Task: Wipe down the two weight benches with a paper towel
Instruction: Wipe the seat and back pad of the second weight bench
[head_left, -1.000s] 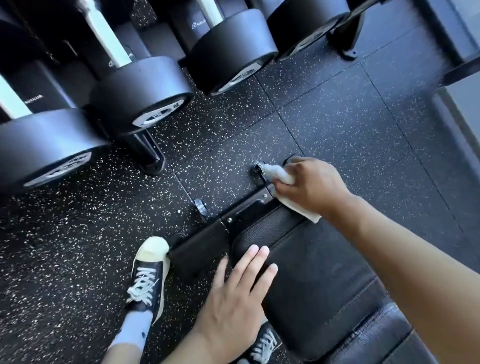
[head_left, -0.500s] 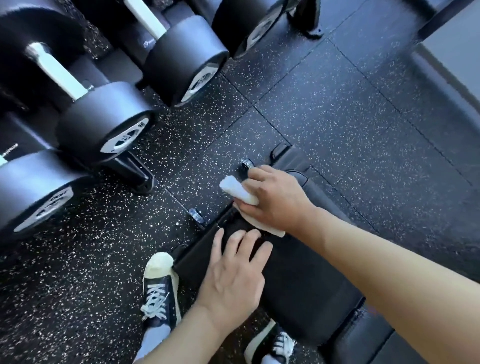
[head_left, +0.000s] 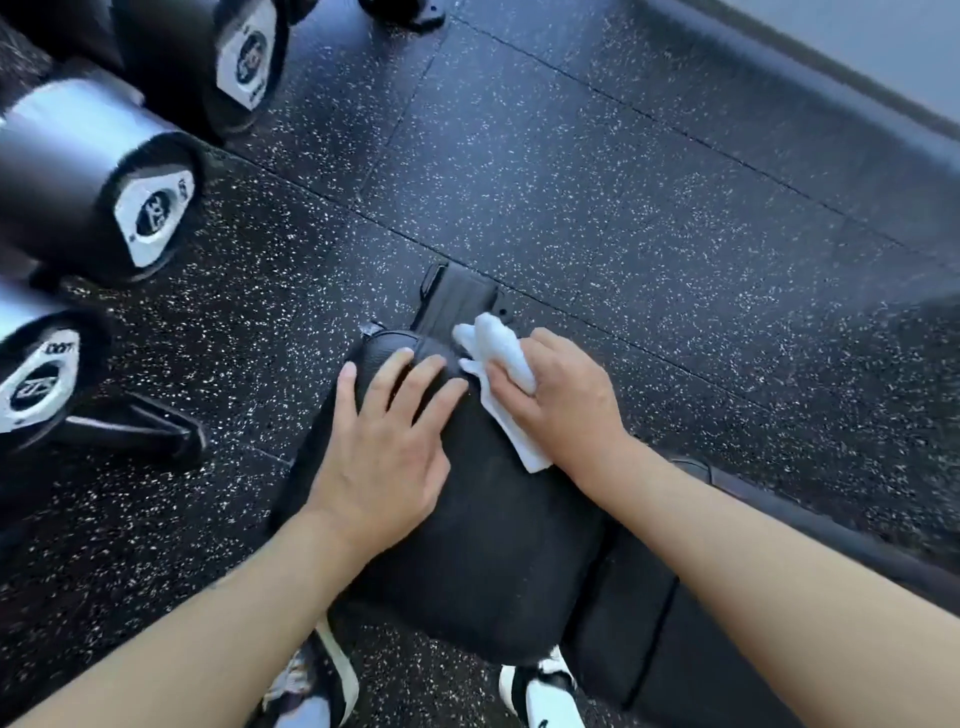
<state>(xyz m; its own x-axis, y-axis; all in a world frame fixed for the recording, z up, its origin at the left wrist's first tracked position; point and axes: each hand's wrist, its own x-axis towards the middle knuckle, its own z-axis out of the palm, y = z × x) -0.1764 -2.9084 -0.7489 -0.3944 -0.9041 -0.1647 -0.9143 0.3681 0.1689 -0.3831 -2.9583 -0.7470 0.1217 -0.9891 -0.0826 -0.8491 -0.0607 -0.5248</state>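
The paper towel (head_left: 501, 379), clamped in the right hand (head_left: 561, 400), has been drawn back from the frame onto the bench pad (head_left: 498, 530). The left hand (head_left: 384, 441) is kept flat, fingers (head_left: 387, 382) apart. Wiping of this bench seems unfinished.

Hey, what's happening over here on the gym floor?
A person is wiping down a black padded weight bench. The right hand grips a white paper towel and presses it against the far end of the pad, near the metal frame. The left hand rests flat on the pad beside it, fingers spread, holding nothing. The person's sneakers show below the bench on the speckled rubber floor, and big dumbbells sit on a rack to the left.
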